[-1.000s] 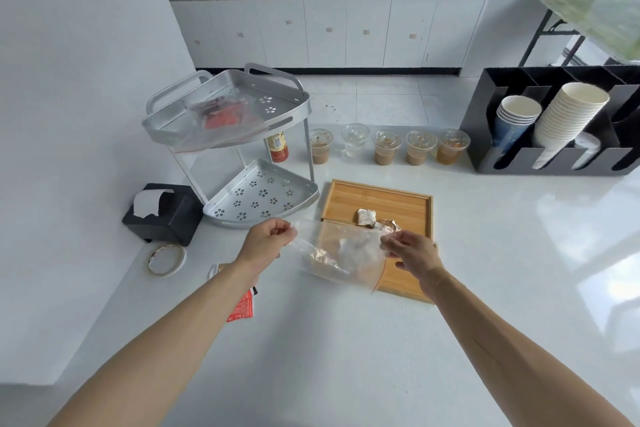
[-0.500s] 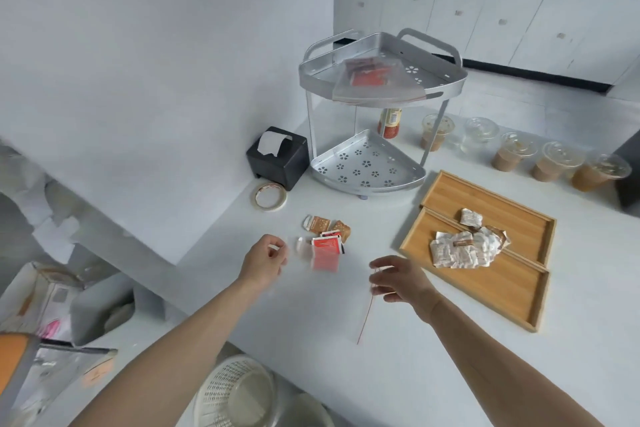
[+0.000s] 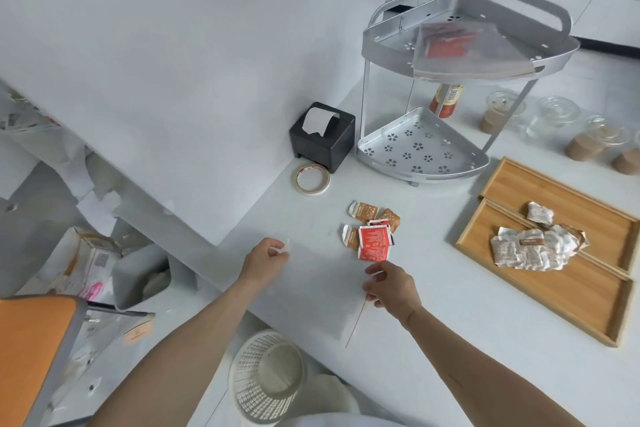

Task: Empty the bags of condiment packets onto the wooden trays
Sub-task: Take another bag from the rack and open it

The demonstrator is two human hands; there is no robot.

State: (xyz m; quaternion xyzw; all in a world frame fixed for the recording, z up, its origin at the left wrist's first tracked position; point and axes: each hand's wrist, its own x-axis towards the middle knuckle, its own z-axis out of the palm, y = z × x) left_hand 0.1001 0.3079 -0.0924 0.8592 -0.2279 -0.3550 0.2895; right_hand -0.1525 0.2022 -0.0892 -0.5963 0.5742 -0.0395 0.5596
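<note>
Clear empty bag (image 3: 325, 298), barely visible w/ red seal edge, is held stretched flat at frame centre. Two wooden trays (image 3: 588, 291) lie side by side at right; crumpled white/brown packets (image 3: 533, 248) are piled across them. Another bag w/ red packets (image 3: 460, 48) lies on rack top, upper right.

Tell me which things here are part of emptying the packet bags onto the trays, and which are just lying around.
Part of the job:
clear empty bag, held between left hand and right hand
wooden trays
white packets on the trays
bag of red packets on the rack
loose packets on the counter

Lying about:
tape roll
tissue box
lidded cups
basket
</note>
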